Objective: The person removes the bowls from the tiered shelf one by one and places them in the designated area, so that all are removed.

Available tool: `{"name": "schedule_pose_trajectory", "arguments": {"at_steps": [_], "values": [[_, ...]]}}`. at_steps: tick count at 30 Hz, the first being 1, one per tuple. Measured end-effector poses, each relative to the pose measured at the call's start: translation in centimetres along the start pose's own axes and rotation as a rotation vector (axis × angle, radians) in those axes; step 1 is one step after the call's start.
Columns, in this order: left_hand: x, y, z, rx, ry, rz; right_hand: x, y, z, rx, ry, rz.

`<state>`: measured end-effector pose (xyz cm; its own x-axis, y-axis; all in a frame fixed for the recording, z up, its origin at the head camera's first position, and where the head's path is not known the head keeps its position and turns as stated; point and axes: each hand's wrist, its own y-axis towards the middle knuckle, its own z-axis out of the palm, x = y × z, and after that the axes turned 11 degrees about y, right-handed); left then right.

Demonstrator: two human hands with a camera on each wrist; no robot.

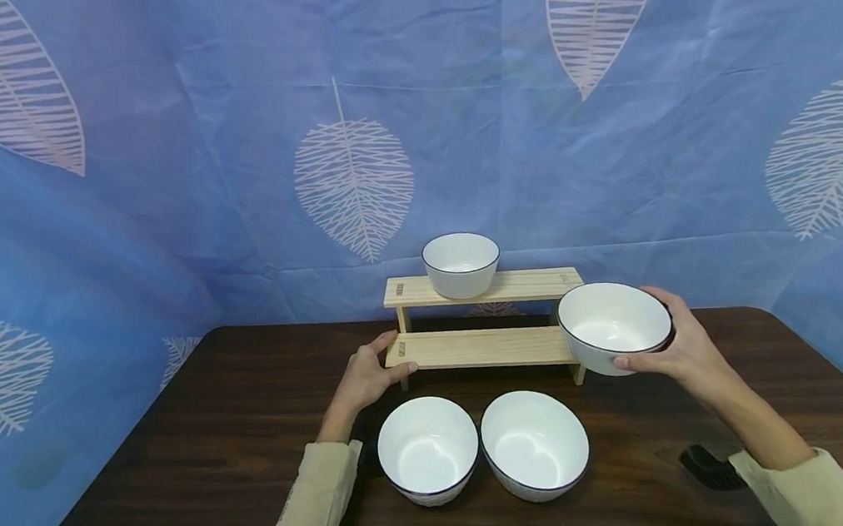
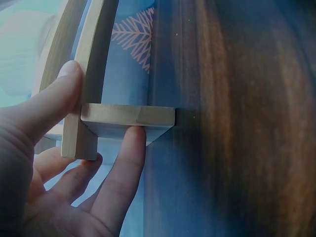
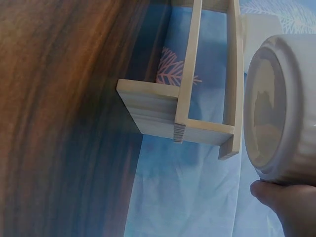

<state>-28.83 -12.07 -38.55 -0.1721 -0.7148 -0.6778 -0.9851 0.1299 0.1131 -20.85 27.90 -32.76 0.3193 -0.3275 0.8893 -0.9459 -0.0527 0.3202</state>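
A two-tier wooden rack (image 1: 485,347) stands on the table. My left hand (image 1: 366,376) holds the left end of its lower board; in the left wrist view the thumb (image 2: 69,81) lies on the board's top side and other fingers reach below it. My right hand (image 1: 689,352) grips a white bowl (image 1: 611,322) with a dark rim, raised at the rack's right end. The bowl's underside (image 3: 266,108) faces the right wrist camera. Another white bowl (image 1: 462,272) sits on the upper board, left of its middle.
Two more white bowls, a left one (image 1: 428,454) and a right one (image 1: 535,445), stand side by side on the dark wooden table (image 1: 183,467) in front of the rack. A blue leaf-patterned cloth (image 1: 457,151) hangs behind. Something black (image 1: 710,469) is by the right sleeve.
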Motion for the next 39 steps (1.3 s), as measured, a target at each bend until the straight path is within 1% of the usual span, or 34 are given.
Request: {"name": "schedule_pose_trajectory", "arguments": {"at_steps": [7,15,21,23,30,39], "values": [[-0.2,-0.1,-0.1,-0.002,0.002,-0.003,-0.3,-0.7,-0.2,0.012,-0.039,0.002],[0.0,0.1,0.0,-0.005,0.015,-0.013,-0.5,-1.4,-0.4,0.017,-0.068,-0.002],[-0.2,-0.1,-0.1,-0.009,0.008,0.001,-0.4,-1.8,-0.6,0.033,-0.059,0.012],[-0.2,-0.1,-0.1,-0.011,0.019,0.009,-0.3,-1.9,-0.6,0.036,-0.056,0.016],[-0.2,0.0,-0.1,-0.006,0.005,-0.001,-0.4,-2.3,-0.8,0.051,-0.081,0.055],[0.0,0.1,0.0,0.002,0.014,-0.010,-0.7,-2.8,-1.1,0.094,-0.074,0.033]]}}
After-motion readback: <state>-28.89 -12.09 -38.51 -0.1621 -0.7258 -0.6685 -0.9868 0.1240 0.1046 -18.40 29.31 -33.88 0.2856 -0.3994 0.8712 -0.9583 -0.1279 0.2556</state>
